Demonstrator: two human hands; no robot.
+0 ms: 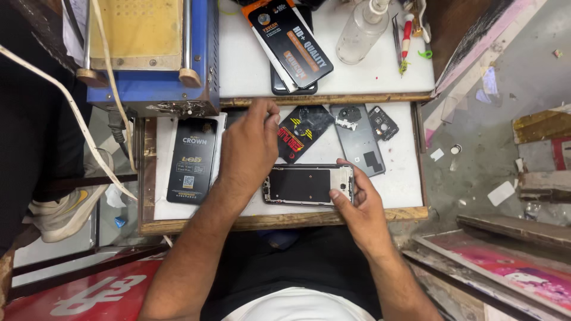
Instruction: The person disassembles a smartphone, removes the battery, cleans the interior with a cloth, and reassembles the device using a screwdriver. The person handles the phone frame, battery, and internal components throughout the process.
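The right hand [357, 199] is nearest to the camera. Its grip is closed on the right end of an opened phone frame [306, 185], with the thumb on the front edge and the fingers curled over the far edge. This frame lies flat on the white bench [404, 178], close to the wooden front edge, and its dark inner plate faces up.

The left hand [250, 148] is further back, just above the left end of the frame. Its fingers are bent together near a black phone cover with red and yellow print [300, 134]; I cannot tell if the grip holds something small or is only touching the bench.

Beside that cover, to the right, lies a grey back cover [360, 139], and then a small black camera bezel part [383, 122]. At the left of the bench lies a dark phone battery pack [191, 160]. On the higher shelf behind are a blue machine [148, 53], a black and orange package [290, 38], and a clear plastic bottle [363, 32].
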